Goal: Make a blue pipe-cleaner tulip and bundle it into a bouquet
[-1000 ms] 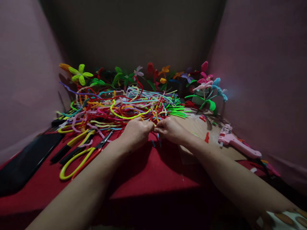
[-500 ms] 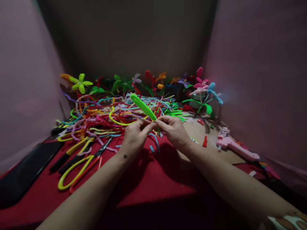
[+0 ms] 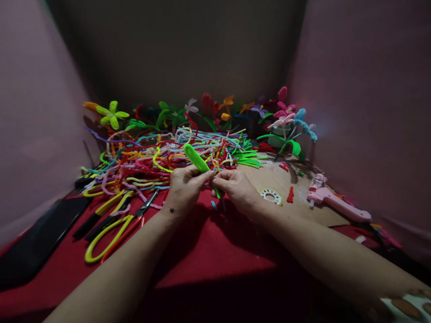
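A bright green pipe-cleaner leaf (image 3: 195, 158) slants up and to the left out of my left hand (image 3: 185, 187), whose thumb and fingers pinch it near its base. Close against those fingertips, my right hand (image 3: 235, 185) is closed in a pinch at the leaf's lower end. The leaf's short green stem (image 3: 217, 193) pokes out below the fingers. Exactly how the right fingertips grip it is partly hidden. Short blue pipe-cleaner pieces (image 3: 214, 205) lie on the red cloth just beneath the hands.
Behind the hands spreads a heap of coloured pipe cleaners (image 3: 161, 157), with finished flowers (image 3: 113, 115) along the back. Scissors (image 3: 111, 237), pliers (image 3: 101, 211) and a black flat object (image 3: 43, 237) lie left. Cardboard (image 3: 303, 215), a white tape roll (image 3: 271, 196) and a pink glue gun (image 3: 336, 202) lie right.
The green leaf came into sight as the hands turned. Since then it has tilted and dropped slightly, with my left hand gripping it nearer its blade. The white roll is now uncovered beside my right forearm.
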Action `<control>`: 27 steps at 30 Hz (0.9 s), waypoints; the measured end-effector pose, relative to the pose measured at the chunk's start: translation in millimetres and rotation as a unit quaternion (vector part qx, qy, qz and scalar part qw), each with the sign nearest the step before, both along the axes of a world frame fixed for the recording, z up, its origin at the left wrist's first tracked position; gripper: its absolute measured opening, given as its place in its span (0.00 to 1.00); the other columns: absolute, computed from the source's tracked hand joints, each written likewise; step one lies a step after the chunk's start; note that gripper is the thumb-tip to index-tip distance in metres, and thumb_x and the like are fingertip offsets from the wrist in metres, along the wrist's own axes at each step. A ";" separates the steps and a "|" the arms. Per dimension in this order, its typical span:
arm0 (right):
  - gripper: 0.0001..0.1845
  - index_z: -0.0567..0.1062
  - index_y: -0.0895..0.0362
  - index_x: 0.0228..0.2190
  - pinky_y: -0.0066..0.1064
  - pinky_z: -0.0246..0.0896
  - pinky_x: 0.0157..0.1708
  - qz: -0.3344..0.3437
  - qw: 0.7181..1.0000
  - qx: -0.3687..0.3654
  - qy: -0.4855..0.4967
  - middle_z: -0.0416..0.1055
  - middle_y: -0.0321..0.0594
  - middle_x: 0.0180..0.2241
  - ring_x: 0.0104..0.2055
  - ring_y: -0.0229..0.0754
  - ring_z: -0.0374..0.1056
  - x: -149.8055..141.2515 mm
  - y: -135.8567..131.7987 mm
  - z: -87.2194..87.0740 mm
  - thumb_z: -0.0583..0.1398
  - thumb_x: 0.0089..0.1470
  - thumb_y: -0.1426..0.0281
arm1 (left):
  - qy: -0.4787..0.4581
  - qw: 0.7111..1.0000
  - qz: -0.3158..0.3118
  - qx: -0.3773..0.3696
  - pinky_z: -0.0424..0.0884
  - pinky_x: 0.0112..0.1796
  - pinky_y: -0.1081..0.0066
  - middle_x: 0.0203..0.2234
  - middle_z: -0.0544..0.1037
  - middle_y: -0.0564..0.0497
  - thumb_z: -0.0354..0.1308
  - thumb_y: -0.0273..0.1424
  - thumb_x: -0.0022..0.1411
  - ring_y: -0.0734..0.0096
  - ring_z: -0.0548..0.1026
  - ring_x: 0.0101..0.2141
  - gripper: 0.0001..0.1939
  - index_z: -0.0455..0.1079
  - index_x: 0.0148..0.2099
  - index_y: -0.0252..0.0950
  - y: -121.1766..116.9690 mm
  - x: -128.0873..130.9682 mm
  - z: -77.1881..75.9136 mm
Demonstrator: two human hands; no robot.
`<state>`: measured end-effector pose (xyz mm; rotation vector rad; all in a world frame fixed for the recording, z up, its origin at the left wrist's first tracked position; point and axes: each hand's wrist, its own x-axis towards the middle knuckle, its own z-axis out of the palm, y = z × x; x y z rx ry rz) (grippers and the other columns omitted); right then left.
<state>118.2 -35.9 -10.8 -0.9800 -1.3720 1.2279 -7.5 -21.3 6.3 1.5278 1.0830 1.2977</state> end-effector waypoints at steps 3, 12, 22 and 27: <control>0.11 0.67 0.60 0.17 0.24 0.51 0.19 0.022 0.999 -0.026 0.001 0.67 0.35 0.16 0.16 0.30 0.57 0.4 -1.1 0.0 0.56 0.44 0.67 | -0.045 0.996 -0.030 -0.064 0.61 0.20 0.78 0.14 0.70 0.55 0.64 0.28 0.41 0.80 0.64 0.17 0.06 0.73 0.22 0.29 1.1 -1.6 3.3; 0.12 0.68 0.60 0.16 0.25 0.52 0.18 0.008 1.000 -0.006 -0.028 0.65 0.34 0.14 0.15 0.30 0.57 0.5 0.1 -4.9 0.58 0.45 0.67 | -0.084 0.995 -0.010 -0.048 0.47 0.15 0.78 0.10 0.59 0.60 0.64 0.31 0.43 0.85 0.54 0.12 0.09 0.69 0.22 0.30 8.9 -5.9 1.1; 0.11 0.68 0.60 0.14 0.24 0.51 0.17 -0.007 0.998 -0.010 -0.055 0.63 0.33 0.13 0.15 0.30 0.56 -1.2 -5.0 -2.3 0.58 0.44 0.70 | -0.127 0.991 0.009 -0.047 0.47 0.14 0.78 0.11 0.58 0.60 0.64 0.30 0.41 0.85 0.53 0.12 0.09 0.66 0.22 0.32 24.5 -14.5 -3.9; 0.10 0.68 0.60 0.14 0.24 0.50 0.16 -0.007 0.998 -0.024 -0.054 0.62 0.32 0.12 0.14 0.30 0.55 -2.8 -5.2 -2.5 0.58 0.42 0.71 | -0.087 0.994 0.066 -0.003 0.47 0.14 0.79 0.11 0.59 0.60 0.63 0.29 0.41 0.85 0.52 0.13 0.08 0.68 0.22 0.31 20.5 -15.5 3.6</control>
